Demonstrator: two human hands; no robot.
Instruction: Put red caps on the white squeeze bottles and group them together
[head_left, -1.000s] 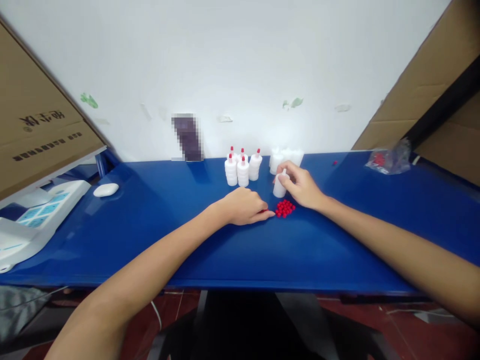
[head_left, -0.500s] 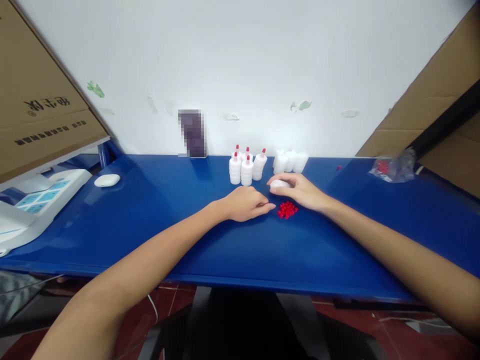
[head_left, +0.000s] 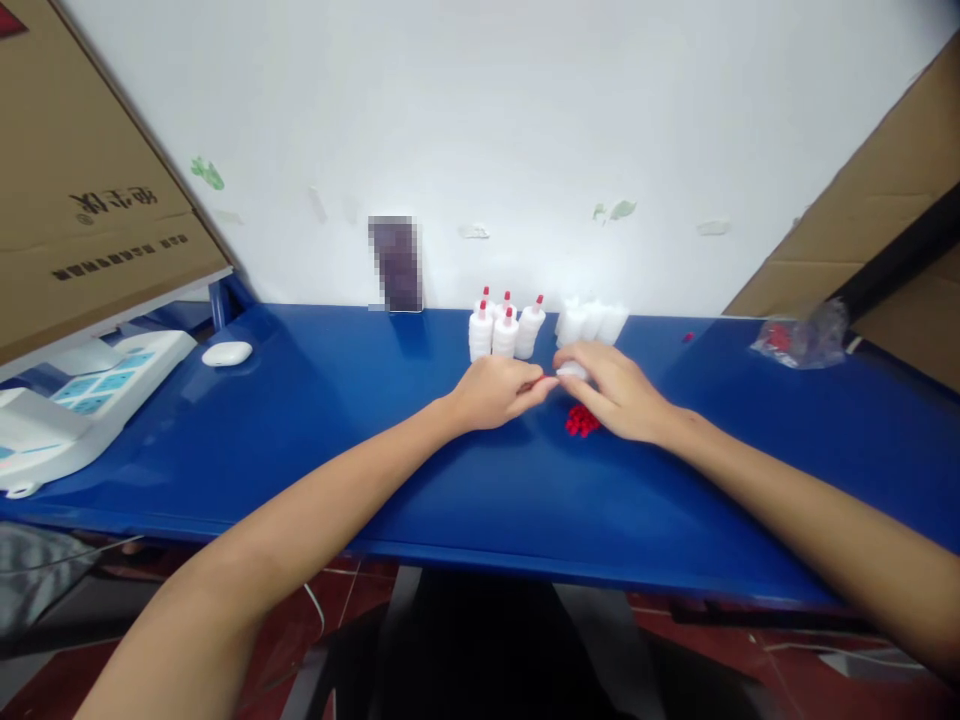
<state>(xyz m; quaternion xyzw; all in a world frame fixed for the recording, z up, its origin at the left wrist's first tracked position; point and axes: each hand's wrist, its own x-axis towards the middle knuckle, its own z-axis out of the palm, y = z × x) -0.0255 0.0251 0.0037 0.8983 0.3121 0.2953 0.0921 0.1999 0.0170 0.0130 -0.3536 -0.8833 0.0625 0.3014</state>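
My right hand (head_left: 621, 392) is closed round a small white squeeze bottle (head_left: 574, 371), tilted so that its tip points left. Finger and thumb of my left hand (head_left: 491, 392) pinch a small red cap (head_left: 546, 379), mostly hidden, right at the bottle's tip. Whether the cap is seated on the tip I cannot tell. Just below the bottle lies a pile of loose red caps (head_left: 581, 420) on the blue table (head_left: 480, 490). Behind my left hand stand several white bottles (head_left: 504, 340) with red caps on.
More white bottles (head_left: 589, 322) stand by the wall; no red shows on them. A clear plastic bag (head_left: 814, 335) with red caps lies at the right, near one stray red cap (head_left: 688, 337). At left are a white oval case (head_left: 226, 354) and a white power strip (head_left: 105, 395).
Both hands have come together, and the left hand's pinch now meets the bottle's tip. Red now shows in the left fingers. The whole view has shifted slightly.
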